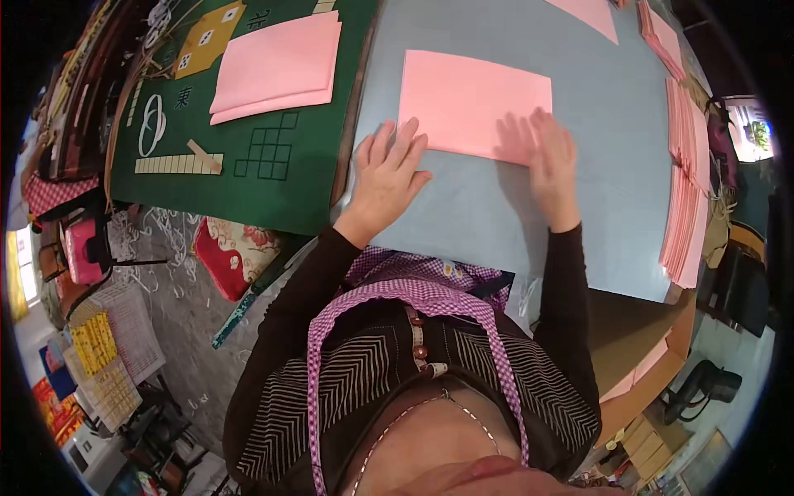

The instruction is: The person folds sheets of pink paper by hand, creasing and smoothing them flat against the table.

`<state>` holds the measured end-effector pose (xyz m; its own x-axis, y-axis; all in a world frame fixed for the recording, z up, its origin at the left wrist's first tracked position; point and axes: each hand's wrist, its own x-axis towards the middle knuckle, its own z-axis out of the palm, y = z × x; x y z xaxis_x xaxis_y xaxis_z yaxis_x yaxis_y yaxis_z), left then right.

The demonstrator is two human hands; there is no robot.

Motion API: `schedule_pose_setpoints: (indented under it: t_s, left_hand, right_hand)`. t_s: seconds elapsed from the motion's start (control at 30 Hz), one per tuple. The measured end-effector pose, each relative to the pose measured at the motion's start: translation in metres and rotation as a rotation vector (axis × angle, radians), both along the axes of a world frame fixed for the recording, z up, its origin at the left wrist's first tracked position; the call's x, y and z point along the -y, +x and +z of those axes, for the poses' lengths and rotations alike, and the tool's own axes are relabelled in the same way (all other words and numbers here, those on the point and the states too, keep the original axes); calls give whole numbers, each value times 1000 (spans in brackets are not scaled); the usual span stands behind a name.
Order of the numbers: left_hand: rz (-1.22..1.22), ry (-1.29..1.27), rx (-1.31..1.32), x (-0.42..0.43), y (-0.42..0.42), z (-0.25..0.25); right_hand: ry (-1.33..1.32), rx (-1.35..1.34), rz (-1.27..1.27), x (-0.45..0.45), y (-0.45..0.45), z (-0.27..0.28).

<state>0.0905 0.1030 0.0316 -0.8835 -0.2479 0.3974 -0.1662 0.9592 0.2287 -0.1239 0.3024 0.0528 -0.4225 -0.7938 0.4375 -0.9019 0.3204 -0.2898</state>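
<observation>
A folded pink sheet, paper or cloth I cannot tell which [471,103], lies flat on the blue-grey tabletop [471,198]. My left hand [387,175] is at its lower left corner, fingers spread and holding nothing. At the lower right corner is my right hand [552,161], its fingers stretched out and a little blurred, with a shadow falling on the sheet beside it. Whether the right fingers touch the sheet is unclear.
On the green board [314,157] to the left lies a stack of pink sheets [277,66], near a white loop of cord [151,126]. Bundled pink stacks [685,182] line the table's right edge. A cardboard box [645,347] stands below at the right.
</observation>
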Motion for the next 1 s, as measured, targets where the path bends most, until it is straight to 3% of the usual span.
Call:
schedule_pose_setpoints:
  t_s: [0.43,1.0]
  left_hand:
    - [22,-16,72,-1,-2,-7]
    - [9,-1,136,-2,-3,-5]
  right_hand:
    - [290,22,151,40,76,-7]
    - [334,39,-120,-12,43,-23]
